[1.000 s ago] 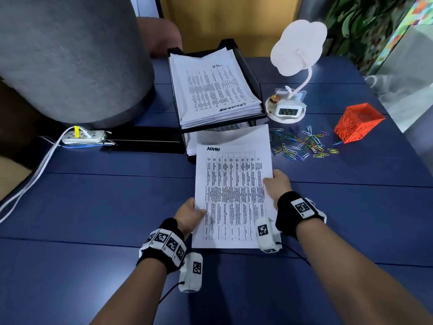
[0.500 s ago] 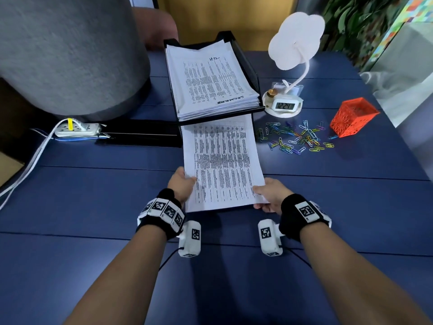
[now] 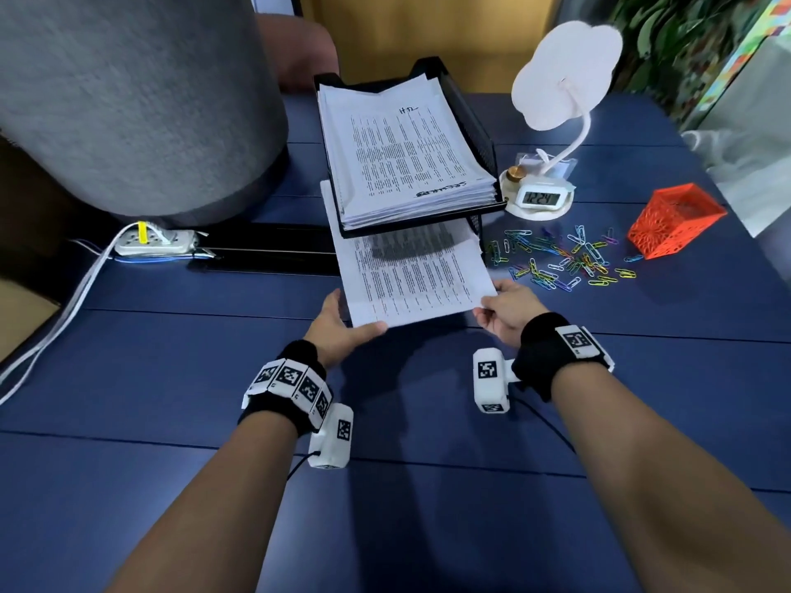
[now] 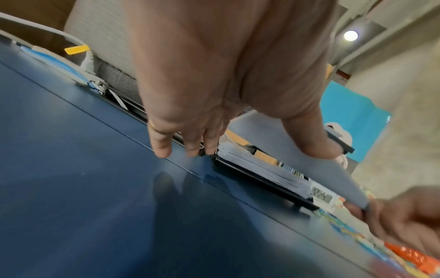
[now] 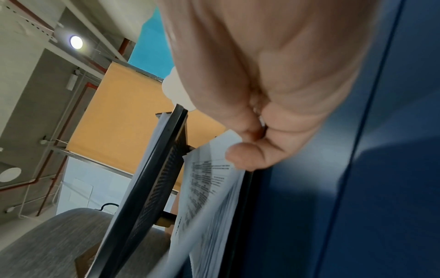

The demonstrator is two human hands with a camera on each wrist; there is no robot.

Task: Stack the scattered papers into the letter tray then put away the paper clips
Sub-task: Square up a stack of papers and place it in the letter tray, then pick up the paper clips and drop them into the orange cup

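A printed paper sheaf [image 3: 411,280] lies half inside the lower tier of the black letter tray [image 3: 471,117], its far end hidden under the upper tier. The upper tier holds a thick paper stack [image 3: 402,151]. My left hand [image 3: 342,323] is at the sheaf's near left corner, fingers straight, thumb along the near edge. In the left wrist view the left hand's [image 4: 214,94] fingertips point at the table and its thumb lies on the paper [image 4: 273,135]. My right hand [image 3: 501,310] pinches the near right corner; thumb and forefinger of the right hand [image 5: 262,94] clamp the paper [image 5: 209,188]. Coloured paper clips [image 3: 560,258] lie scattered to the right.
An orange mesh holder [image 3: 676,216] lies tipped beside the clips. A white lamp base with a clock [image 3: 539,199] stands right of the tray. A grey fabric bulk [image 3: 128,100] and a power strip [image 3: 154,243] with cables sit at the left.
Both hands have pushed the sheaf away from me. Its far half, with the heading, has gone under the tray's upper tier, and the hands have followed it forward.
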